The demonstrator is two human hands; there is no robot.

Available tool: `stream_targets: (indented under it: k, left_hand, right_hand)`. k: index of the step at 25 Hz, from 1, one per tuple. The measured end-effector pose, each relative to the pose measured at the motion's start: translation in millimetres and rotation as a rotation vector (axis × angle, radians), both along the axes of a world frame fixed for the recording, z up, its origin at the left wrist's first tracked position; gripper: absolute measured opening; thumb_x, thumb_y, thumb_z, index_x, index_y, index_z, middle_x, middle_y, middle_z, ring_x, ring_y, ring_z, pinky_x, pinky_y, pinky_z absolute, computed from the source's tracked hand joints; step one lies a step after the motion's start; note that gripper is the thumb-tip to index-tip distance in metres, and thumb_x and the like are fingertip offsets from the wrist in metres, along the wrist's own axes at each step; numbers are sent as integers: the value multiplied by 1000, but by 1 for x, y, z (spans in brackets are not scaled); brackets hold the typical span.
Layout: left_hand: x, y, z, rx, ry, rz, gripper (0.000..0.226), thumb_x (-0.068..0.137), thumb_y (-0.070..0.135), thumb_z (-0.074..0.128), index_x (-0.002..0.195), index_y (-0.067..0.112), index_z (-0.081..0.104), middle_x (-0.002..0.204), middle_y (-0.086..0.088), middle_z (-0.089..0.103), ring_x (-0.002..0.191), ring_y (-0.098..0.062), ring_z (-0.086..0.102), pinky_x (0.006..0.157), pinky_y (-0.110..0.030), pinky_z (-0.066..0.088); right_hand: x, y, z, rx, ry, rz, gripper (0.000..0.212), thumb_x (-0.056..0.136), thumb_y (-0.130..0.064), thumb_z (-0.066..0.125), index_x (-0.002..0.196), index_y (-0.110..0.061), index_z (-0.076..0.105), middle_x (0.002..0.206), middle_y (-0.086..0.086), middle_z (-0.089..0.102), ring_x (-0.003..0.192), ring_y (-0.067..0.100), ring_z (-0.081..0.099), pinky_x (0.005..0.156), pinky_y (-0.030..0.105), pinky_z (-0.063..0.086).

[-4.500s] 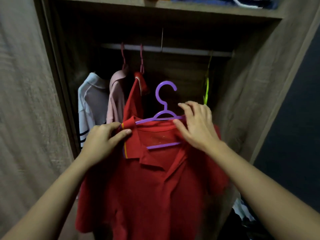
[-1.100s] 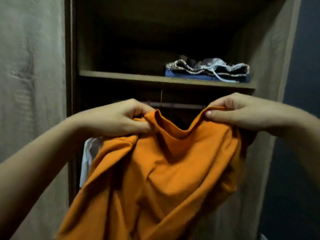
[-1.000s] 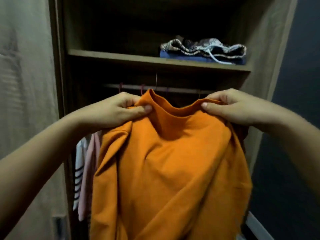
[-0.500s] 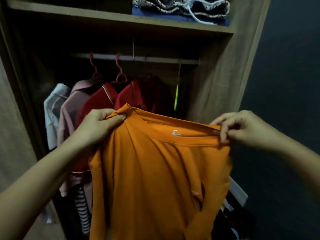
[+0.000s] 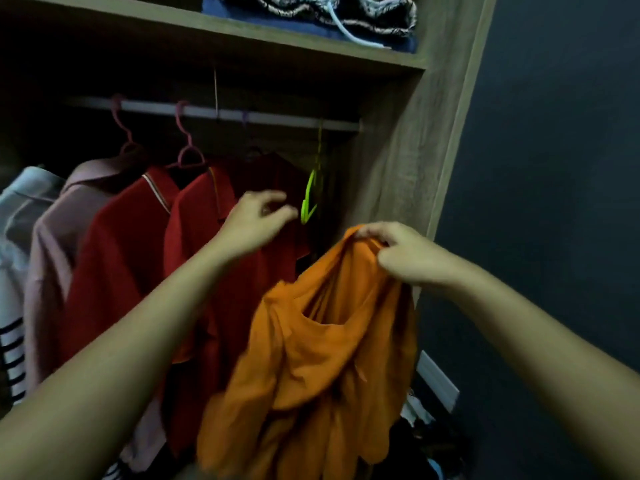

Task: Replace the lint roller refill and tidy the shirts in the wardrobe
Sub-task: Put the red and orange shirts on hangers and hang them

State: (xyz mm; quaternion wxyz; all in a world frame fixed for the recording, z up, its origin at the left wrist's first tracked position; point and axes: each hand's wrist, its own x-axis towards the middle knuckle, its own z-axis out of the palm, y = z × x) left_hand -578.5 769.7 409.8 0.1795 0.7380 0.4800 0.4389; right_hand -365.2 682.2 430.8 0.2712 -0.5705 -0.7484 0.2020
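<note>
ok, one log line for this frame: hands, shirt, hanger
left hand: open, reaching toward green hanger | right hand: gripping orange shirt collar | shirt: unhung

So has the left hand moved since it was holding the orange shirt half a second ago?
Yes. The left hand has let go of the orange shirt and gone up and inward, toward the green hanger on the rail.

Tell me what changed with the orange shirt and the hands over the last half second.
The left hand let go of the orange shirt and moved up toward the green hanger on the rail, fingers open. The shirt, earlier stretched between both hands, now droops bunched from the right hand alone. The right hand's pinch on the collar and the hung shirts are unchanged.
</note>
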Motion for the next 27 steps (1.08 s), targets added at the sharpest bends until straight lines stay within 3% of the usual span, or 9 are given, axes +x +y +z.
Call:
stream_targets:
  k: [2, 5, 9, 12, 18, 22, 24, 26, 27]
  left_hand:
    - [26, 57, 27, -52, -101, 134, 71, 78, 51, 59, 134, 11, 47, 133, -13, 55, 121, -24, 52, 100, -29, 41]
    - [61, 118, 29, -321, -178, 168, 82, 81, 43, 64, 142, 3, 26, 143, -18, 41, 129, -32, 43, 105, -40, 41]
    - [81, 134, 26, -272, -175, 217, 25, 87, 15, 51, 108, 3, 58, 111, -18, 63, 111, -34, 59, 90, -39, 50]
    - [84, 114, 37, -93, -100, 362, 34, 92, 10, 39, 119, -2, 56, 122, -24, 57, 116, -38, 52, 93, -37, 43]
    - [34, 41, 0, 105, -107, 397, 33, 89, 10, 42, 117, 6, 59, 113, -27, 63, 109, -42, 55, 89, -36, 42]
    - [-65, -24, -33, 349, -65, 395, 23, 92, 22, 55, 110, 14, 67, 103, -12, 72, 97, -18, 65, 80, -25, 43]
    - [-121, -46, -43, 304, -73, 320, 18, 90, 22, 58, 104, 21, 69, 92, 0, 72, 74, 6, 60, 70, -9, 43]
    - [-162, -65, -53, 198, -199, 210, 18, 87, 21, 59, 97, 33, 69, 76, 5, 68, 52, 3, 51, 52, -4, 41]
    - [-178, -73, -56, 142, -256, 180, 18, 83, 24, 60, 90, 36, 72, 74, 0, 65, 52, -1, 49, 47, -6, 41]
  right_hand:
    - [-10, 8, 14, -35, 7, 7, 57, 75, 9, 40, 125, -17, 53, 100, 10, 60, 73, 19, 60, 62, 32, 49]
    - [-11, 12, 25, -80, -15, -2, 63, 76, 10, 44, 132, -18, 44, 86, 5, 56, 60, 13, 52, 52, 24, 39]
    - [-2, 15, 33, -72, -37, -46, 67, 77, 9, 46, 137, -21, 39, 86, -3, 49, 60, 8, 51, 42, 14, 39]
    - [4, 15, 34, -60, -38, -64, 70, 76, 9, 48, 138, -22, 38, 97, 4, 52, 62, 11, 52, 44, 16, 40]
    - [1, 28, 17, -70, 8, -124, 70, 76, 11, 46, 139, -18, 35, 83, -2, 47, 59, 11, 50, 45, 18, 38]
    - [-11, 48, 8, -60, 69, -173, 66, 77, 13, 41, 138, -14, 39, 98, 4, 52, 60, 11, 49, 40, 13, 37]
    - [-18, 60, 6, -21, 128, -210, 62, 77, 13, 40, 134, -13, 45, 90, 5, 56, 53, 10, 45, 31, 10, 31]
    - [-24, 70, 4, -6, 206, -235, 57, 77, 15, 38, 127, -9, 51, 69, 3, 51, 42, 9, 44, 29, 11, 28]
    - [-27, 74, 3, -6, 256, -233, 55, 76, 16, 37, 124, -5, 54, 63, 3, 48, 34, 6, 43, 30, 11, 28]
